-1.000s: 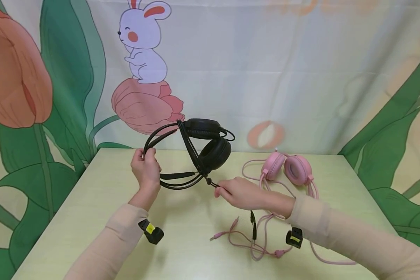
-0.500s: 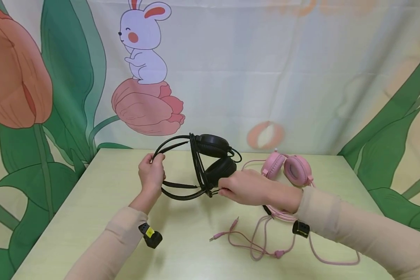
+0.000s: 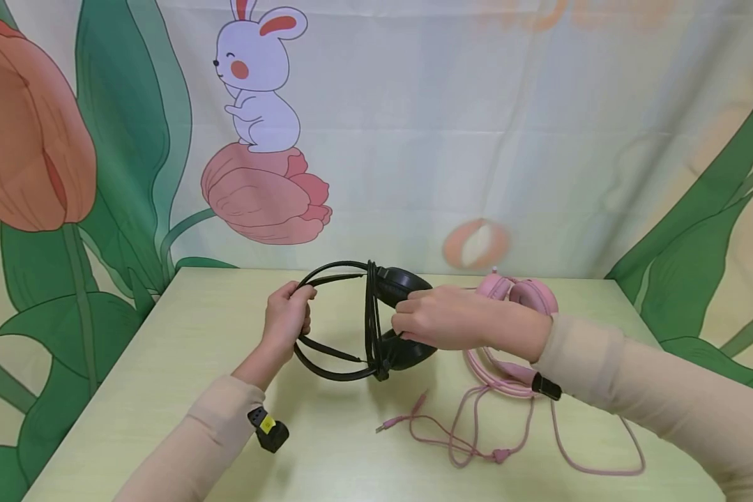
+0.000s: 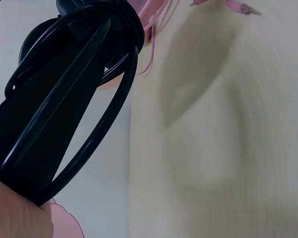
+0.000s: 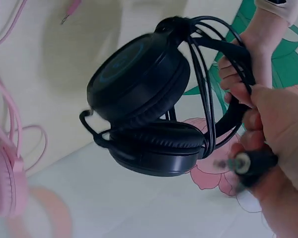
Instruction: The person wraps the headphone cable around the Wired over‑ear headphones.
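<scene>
1. Centre-left of the head view, we see the left hand (image 3: pixel 285 318) gripping the headband (image 4: pixel 49 111) of the black headphones (image 3: pixel 401 282), now lower and nearer the centre.
2. At centre, the right hand (image 3: pixel 445 317) has moved up, pinching the wound black cable (image 3: pixel 371 286); little loose length seems left.
3. At right, the pink headphones (image 3: pixel 533 296) lie unmoved.

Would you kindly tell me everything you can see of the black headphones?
The black headphones look plastic, with two round padded ear cups and a headband of thin arcs and an inner strap. Their cable is wound around the headband beside the cups. They are held sideways above the table, cups toward the right in the head view. The left hand grips the headband's crown; the right hand holds the cable near a blurred plug.
</scene>
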`<state>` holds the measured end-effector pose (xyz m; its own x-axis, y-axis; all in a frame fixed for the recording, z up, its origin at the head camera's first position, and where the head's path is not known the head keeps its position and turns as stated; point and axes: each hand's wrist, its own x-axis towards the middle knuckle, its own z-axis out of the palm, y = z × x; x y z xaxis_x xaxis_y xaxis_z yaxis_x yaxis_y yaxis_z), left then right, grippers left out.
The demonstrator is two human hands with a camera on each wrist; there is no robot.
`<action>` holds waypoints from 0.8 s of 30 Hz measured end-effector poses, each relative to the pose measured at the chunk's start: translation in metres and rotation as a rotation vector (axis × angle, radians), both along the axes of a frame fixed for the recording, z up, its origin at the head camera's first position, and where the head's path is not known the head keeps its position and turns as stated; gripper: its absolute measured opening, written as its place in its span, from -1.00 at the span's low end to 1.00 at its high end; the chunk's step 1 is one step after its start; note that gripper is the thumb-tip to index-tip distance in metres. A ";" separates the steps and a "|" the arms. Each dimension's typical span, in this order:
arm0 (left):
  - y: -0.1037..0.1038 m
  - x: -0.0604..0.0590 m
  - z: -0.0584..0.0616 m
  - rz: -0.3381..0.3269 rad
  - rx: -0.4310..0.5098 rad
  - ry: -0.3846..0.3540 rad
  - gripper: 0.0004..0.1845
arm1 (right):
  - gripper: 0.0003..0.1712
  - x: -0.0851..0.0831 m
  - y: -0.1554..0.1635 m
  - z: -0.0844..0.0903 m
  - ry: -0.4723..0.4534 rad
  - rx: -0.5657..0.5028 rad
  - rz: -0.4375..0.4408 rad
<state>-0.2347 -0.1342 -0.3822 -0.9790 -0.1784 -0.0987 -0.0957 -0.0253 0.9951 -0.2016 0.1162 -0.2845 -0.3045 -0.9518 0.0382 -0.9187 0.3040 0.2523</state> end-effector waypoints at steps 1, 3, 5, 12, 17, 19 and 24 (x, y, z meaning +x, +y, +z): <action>0.001 0.001 0.000 -0.017 0.004 -0.007 -0.85 | -0.93 -0.001 0.000 0.000 0.051 0.006 0.025; 0.001 0.003 -0.001 -0.055 0.026 -0.020 -0.85 | -0.92 -0.004 0.000 0.000 0.138 0.023 0.075; 0.001 0.005 -0.002 -0.095 0.056 -0.032 -0.86 | -0.92 -0.006 0.000 0.001 0.215 0.045 0.116; -0.001 0.010 -0.006 -0.237 0.117 -0.057 -0.85 | -0.94 -0.020 0.009 -0.001 0.284 0.063 0.131; 0.000 0.013 -0.006 -0.279 0.156 -0.069 -0.87 | -0.93 -0.029 0.013 -0.002 0.420 0.108 0.173; 0.001 0.014 -0.005 -0.293 0.164 -0.077 -0.89 | -0.92 -0.032 0.014 -0.001 0.481 0.119 0.201; 0.004 0.019 -0.003 -0.343 0.181 -0.100 -0.92 | -0.92 -0.043 0.016 -0.002 0.596 0.093 0.267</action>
<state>-0.2162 -0.1301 -0.3852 -0.9627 0.1859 -0.1968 -0.2256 -0.1491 0.9627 -0.2441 0.1326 -0.2867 -0.0098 -0.9991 0.0418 -0.6546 0.0380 0.7551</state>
